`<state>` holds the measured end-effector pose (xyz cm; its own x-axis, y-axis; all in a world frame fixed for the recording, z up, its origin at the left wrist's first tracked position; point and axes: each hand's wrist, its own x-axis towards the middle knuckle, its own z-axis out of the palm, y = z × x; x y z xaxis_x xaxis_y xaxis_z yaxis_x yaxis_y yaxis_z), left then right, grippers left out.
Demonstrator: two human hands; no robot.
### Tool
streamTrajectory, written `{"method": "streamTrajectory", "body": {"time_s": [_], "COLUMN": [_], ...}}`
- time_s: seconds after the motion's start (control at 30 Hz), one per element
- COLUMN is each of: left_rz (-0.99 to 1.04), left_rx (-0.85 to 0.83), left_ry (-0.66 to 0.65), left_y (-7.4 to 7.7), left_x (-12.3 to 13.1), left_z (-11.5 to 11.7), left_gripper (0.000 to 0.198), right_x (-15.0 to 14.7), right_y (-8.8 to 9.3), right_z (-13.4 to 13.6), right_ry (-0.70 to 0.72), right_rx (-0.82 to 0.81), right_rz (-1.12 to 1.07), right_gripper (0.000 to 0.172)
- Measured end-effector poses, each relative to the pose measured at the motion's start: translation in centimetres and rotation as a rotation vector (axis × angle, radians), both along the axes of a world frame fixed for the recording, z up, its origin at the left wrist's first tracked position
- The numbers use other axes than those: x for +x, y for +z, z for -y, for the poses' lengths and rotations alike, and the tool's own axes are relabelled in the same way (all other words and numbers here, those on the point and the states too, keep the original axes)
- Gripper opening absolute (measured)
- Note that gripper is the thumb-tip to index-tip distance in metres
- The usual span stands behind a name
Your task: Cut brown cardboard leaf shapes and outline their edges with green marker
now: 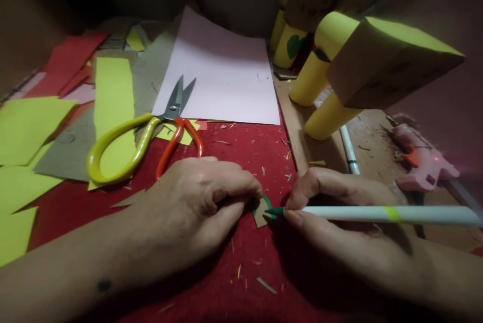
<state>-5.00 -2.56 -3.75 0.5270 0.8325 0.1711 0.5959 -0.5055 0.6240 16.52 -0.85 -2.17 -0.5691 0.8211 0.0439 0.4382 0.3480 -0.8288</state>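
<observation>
Between my two hands is a small piece of brown cardboard (261, 219) with a green line along its edge. My left hand (211, 192) is closed, with fingertips on the cardboard's upper left side, covering part of it. A white felt-tip marker (347, 214) with a green tip and a yellow-green band is pinched in my right hand (339, 207). Its tip touches the cardboard or is just above it. Beyond my left hand lie scissors (174, 107) with one yellow and one orange handle, blades apart and pointing away.
A white sheet (222, 76) lies behind the scissors. Yellow paper (113, 91) and red paper (73, 59) pile up at left. Box-and-tube cardboard figures (388, 71) stand at right, near a pink glue gun (426, 157) with a lit red light. Paper scraps litter the red surface (234, 272).
</observation>
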Motion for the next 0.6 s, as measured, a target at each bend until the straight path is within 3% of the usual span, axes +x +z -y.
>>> {"method": "streamTrajectory", "body": {"time_s": [0.37,0.6], "left_rz": [-0.054,-0.058], "left_rx": [0.071,0.056], "left_ry": [-0.077,-0.056], "left_y": [-0.23,-0.33], "left_x": [-0.18,-0.26], "left_z": [-0.38,-0.28], "left_gripper": [0.020,0.022], "right_x": [-0.47,-0.46], "right_y": [-0.47,-0.18], "right_z": [0.40,0.35], "right_ry": [0.032,0.055], "right_rx": [0.008,-0.015], "right_rz": [0.019,0.048], "right_gripper": [0.013,0.012]}}
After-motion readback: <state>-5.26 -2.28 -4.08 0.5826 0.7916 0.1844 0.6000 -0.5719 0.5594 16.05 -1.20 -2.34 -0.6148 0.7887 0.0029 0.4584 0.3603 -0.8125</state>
